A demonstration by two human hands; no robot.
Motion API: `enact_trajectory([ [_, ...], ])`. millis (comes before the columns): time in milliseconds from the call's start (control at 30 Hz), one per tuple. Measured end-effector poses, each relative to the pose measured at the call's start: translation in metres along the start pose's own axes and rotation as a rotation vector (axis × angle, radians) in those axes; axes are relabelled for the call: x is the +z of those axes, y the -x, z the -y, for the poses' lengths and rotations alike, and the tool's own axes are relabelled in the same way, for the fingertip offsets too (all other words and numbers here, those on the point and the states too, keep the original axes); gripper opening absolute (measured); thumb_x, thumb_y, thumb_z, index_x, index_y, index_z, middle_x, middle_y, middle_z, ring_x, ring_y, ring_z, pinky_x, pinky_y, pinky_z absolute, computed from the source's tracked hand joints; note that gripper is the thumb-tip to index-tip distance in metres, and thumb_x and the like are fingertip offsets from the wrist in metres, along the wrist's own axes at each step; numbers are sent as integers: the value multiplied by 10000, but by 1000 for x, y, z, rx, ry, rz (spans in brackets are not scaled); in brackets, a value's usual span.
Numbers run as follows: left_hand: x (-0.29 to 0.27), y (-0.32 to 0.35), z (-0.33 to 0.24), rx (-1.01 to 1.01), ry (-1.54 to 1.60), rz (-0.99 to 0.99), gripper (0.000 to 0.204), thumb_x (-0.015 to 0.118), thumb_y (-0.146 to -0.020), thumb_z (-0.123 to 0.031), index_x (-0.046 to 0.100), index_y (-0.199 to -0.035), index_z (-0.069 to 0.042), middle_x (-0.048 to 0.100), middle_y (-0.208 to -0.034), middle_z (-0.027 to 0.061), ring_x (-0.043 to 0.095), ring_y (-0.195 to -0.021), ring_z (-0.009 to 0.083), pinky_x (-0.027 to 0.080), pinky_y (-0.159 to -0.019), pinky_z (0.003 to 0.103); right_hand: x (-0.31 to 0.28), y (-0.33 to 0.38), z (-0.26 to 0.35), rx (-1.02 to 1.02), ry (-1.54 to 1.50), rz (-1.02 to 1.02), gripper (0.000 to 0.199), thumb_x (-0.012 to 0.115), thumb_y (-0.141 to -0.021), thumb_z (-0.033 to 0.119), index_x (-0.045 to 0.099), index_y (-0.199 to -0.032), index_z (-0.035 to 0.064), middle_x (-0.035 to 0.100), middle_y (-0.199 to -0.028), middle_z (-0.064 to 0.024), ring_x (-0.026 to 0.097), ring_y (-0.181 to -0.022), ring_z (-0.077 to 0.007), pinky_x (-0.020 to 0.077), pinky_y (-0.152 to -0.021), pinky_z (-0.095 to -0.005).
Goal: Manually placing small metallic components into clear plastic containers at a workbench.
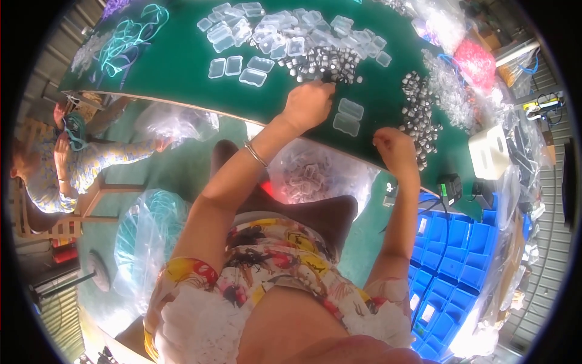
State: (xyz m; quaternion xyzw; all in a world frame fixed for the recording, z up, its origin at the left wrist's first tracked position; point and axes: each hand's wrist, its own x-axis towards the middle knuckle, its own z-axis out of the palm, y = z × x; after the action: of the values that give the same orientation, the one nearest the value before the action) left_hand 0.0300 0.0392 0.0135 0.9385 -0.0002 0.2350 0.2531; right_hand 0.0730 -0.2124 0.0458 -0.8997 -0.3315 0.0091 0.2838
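A green tabletop [163, 82] spans the upper part of the frame, and just above centre on it lies an opened clear plastic box [350, 110], its two halves flat, with none of the small pieces that I can make out inside. It sits between my hands, apart from both. My left hand [307, 105], above centre, reaches to the near edge of a pile of black-and-white pieces [333, 64]; its fingers are curled, and I cannot tell whether they have hold of one. My right hand [398, 151], right of centre, has thumb and fingertips drawn together beside a second heap of pieces [421, 112]; whether anything is pinched there is too small to tell. I judge the step in hand to be picking out pieces beside the opened box, and the next move to call for a light fingertip pinch and the halves left undisturbed. Farther out, more clear boxes [276, 33] crowd the top, blue bins [451, 255] stand lower right, and another person [51, 176] sits at far left.
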Motion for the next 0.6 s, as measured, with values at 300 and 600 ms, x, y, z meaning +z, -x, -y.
enact_trajectory([
  [300,7,16,-6,-88,532,-35,162,741,-776,-75,697,-928,-38,670,-848,92,655,-686,187,530,-632,310,11,12,-6,-12,-168,-82,141,745,-769,54,690,-898,37,678,-793,-88,685,-689,-195,518,-595,-305],
  [600,16,24,-21,90,386,-42,123,742,-748,-64,678,-853,-63,627,-905,79,627,-675,218,522,-624,334,36,1,-1,-124,157,-506,86,737,-798,163,676,-830,112,664,-841,-36,640,-798,-270,456,-686,-405],
])
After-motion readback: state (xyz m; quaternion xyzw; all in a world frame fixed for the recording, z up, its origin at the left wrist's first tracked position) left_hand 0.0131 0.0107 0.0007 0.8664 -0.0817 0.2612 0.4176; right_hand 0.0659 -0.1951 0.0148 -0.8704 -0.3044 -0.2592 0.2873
